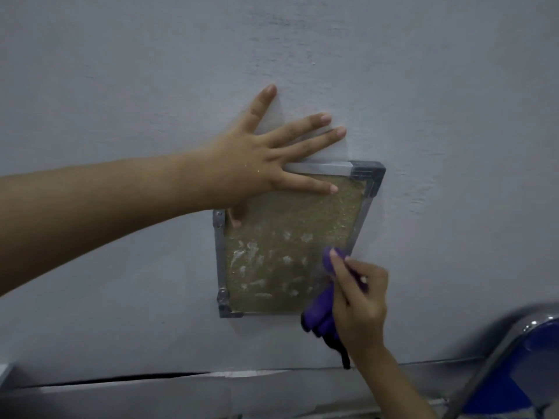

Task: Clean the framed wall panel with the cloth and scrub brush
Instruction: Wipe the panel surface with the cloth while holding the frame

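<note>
Two hands: I see both in my feed, both up against the wall.
Right fingers: my right hand's fingers (338, 261) are curled narrow round a purple cloth (320, 313), pinching a wad of it between thumb and forefinger.
Right hand: my right hand (360, 300) comes in from 5 o'clock and presses the cloth's upper wad onto the panel near its right edge.
Cloth: its bulk hangs from the fist toward 7 o'clock, covering the panel's lower right corner; a dark end dangles below the fist.
Left fingers: my left hand's fingers (305, 131) are straight and spread wide, holding nothing.
Left hand: my left hand (254, 164) lies flat, palm to the wall, over the panel's upper left corner. Three fingers point toward 2 o'clock onto the bare wall, one lies across the top of the panel, and the thumb tip touches the surface just inside the left rail.
Left arm: it reaches in from 9 o'clock.
Framed wall panel: the framed wall panel (290, 237) sits on the wall at the middle of my view, a brownish textured sheet inside a grey metal frame (219, 255) with corner brackets. White smears and blotches cover its lower half.
Wall: the wall (423, 86) is pale grey, with a dark crack running along it at 6 o'clock, below the panel.
Chair: a blurred blue chair with a metal frame (520, 358) shows at 4 o'clock, well apart from the panel.
Scrub brush: I cannot find it in my view.
</note>
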A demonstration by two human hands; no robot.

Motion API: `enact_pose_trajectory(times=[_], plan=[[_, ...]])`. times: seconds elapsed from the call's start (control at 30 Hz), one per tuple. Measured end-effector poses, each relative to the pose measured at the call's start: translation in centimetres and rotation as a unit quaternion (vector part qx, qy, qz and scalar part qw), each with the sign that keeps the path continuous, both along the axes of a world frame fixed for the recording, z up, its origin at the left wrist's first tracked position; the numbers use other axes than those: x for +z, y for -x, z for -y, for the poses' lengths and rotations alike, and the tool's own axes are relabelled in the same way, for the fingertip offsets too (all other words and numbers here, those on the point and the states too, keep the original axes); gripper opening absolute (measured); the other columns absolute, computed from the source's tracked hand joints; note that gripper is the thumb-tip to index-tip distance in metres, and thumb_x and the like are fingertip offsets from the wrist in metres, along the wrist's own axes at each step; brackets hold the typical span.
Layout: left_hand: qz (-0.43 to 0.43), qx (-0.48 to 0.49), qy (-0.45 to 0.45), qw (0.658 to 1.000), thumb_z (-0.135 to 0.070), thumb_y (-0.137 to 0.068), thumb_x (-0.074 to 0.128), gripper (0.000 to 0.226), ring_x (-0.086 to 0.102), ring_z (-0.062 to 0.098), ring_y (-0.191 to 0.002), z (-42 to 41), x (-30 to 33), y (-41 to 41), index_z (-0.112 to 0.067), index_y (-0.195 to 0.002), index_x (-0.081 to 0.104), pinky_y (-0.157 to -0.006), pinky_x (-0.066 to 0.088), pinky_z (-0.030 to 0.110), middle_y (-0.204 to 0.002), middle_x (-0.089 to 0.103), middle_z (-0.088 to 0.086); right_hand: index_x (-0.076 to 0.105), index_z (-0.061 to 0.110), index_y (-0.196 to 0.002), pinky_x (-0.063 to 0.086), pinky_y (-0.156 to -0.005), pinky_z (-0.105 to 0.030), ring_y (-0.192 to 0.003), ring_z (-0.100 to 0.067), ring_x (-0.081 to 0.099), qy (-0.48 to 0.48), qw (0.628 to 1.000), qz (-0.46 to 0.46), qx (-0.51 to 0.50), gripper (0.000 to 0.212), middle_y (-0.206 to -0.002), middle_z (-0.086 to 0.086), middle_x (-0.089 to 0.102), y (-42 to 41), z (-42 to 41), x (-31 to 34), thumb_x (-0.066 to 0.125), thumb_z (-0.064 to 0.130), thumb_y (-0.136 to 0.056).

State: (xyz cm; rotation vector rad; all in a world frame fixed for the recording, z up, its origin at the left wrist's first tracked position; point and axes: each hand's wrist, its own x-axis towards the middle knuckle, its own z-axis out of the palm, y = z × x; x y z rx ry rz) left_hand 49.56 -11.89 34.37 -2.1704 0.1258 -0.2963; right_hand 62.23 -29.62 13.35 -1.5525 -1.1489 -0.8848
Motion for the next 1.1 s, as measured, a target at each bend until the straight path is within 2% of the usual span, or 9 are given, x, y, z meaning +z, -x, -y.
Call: enact_pose_trajectory(times=[0.13, 0.23, 0.37, 0.5, 0.57, 0.7, 0.83, 1.0, 1.1], plan=[[0.009, 0.003, -0.032, 0.999, -0.027, -0.056, 0.086, 0.143, -0.022, 0.031, -0.143, 0.0, -0.1, 0.0, -0.045, -0.14, -0.029, -0.101, -0.01, 0.069, -0.152, -0.032, 0.011, 0.065, -0.004, -0.112, 0.047, -0.077, -0.027, -0.09, -0.023, 0.051, -0.04, 0.995, 0.075, -0.056, 0.022, -0.101, -0.01, 0.049, -0.7, -2.3, 5.0, 0.057, 0.006, -0.095], [0.007, 0.015, -0.03, 0.999, -0.025, -0.061, 0.083, 0.14, -0.028, 0.031, -0.14, -0.2, -0.1, -0.1, -0.044, -0.139, -0.032, -0.101, -0.011, 0.07, -0.15, -0.036, 0.011, 0.067, -0.003, -0.109, 0.052, -0.067, -0.037, -0.086, -0.025, 0.05, 0.005, 0.991, 0.125, -0.051, 0.021, -0.1, -0.009, 0.044, 0.1, -3.1, 3.2, 0.059, 0.0, -0.09], [0.001, 0.019, -0.035, 0.999, -0.031, -0.057, 0.086, 0.144, -0.027, 0.033, -0.14, 0.3, -0.1, 0.1, -0.041, -0.14, -0.031, -0.102, -0.005, 0.073, -0.15, -0.036, 0.011, 0.068, 0.003, -0.109, 0.051, -0.062, -0.037, -0.084, -0.023, 0.051, 0.049, 0.981, 0.176, -0.07, 0.022, -0.1, -0.007, 0.046, 0.2, -2.9, 0.9, 0.054, 0.002, -0.093], [0.074, -0.033, -0.101, 0.992, -0.052, -0.05, 0.084, 0.136, 0.002, 0.031, -0.146, 0.1, -1.3, 2.7, -0.03, -0.152, -0.003, -0.101, 0.008, 0.072, -0.16, -0.004, 0.006, 0.07, 0.007, -0.107, 0.05, -0.066, -0.039, -0.087, -0.024, 0.052, 0.031, 0.977, 0.185, -0.098, 0.019, -0.101, -0.006, 0.049, 0.3, -3.2, 0.6, 0.062, 0.005, -0.089], [0.124, -0.017, -0.107, 0.986, -0.068, -0.05, 0.076, 0.131, 0.012, 0.029, -0.145, -0.7, -3.1, 4.7, -0.028, -0.153, 0.005, -0.101, 0.014, 0.07, -0.16, 0.007, 0.006, 0.071, 0.008, -0.107, 0.05, -0.07, -0.041, -0.092, -0.026, 0.053, 0.026, 0.977, 0.185, -0.102, 0.019, -0.104, -0.006, 0.051, 0.2, -3.3, 0.4, 0.064, 0.008, -0.089], [0.163, 0.053, -0.041, 0.984, -0.077, -0.056, 0.066, 0.124, 0.013, 0.031, -0.145, -1.5, -6.8, 7.0, -0.026, -0.153, 0.007, -0.098, 0.02, 0.071, -0.16, 0.006, 0.007, 0.069, 0.005, -0.11, 0.051, -0.074, -0.04, -0.093, -0.027, 0.055, 0.02, 0.98, 0.179, -0.09, 0.023, -0.106, -0.007, 0.052, 0.1, -3.6, 0.1, 0.066, 0.003, -0.087], [0.201, 0.126, 0.029, 0.971, -0.068, -0.054, 0.074, 0.131, 0.007, 0.026, -0.146, -1.1, -8.9, 6.8, -0.017, -0.153, 0.004, -0.105, 0.015, 0.067, -0.16, 0.002, 0.006, 0.068, 0.004, -0.11, 0.05, -0.078, -0.037, -0.091, -0.027, 0.056, 0.003, 0.983, 0.17, -0.075, 0.026, -0.105, -0.008, 0.053, 0.1, -3.9, 0.0, 0.07, 0.003, -0.084], [0.246, 0.134, 0.104, 0.954, -0.055, -0.052, 0.082, 0.136, -0.006, 0.019, -0.147, -1.3, -9.9, 6.6, -0.014, -0.153, 0.001, -0.108, 0.001, 0.06, -0.16, -0.012, 0.004, 0.065, 0.005, -0.115, 0.049, -0.076, -0.036, -0.091, -0.027, 0.055, -0.009, 0.984, 0.165, -0.067, 0.028, -0.105, -0.008, 0.053, 0.1, -4.1, -0.3, 0.066, 0.002, -0.087], [0.25, 0.136, 0.103, 0.953, -0.056, -0.049, 0.082, 0.138, -0.006, 0.018, -0.147, -1.3, -9.9, 6.5, -0.015, -0.153, 0.001, -0.106, 0.007, 0.063, -0.16, -0.011, 0.003, 0.064, 0.005, -0.115, 0.047, -0.072, -0.034, -0.086, -0.026, 0.054, -0.008, 0.984, 0.161, -0.077, 0.027, -0.105, -0.009, 0.053, 0.5, -4.2, -0.5, 0.063, 0.0, -0.088]])
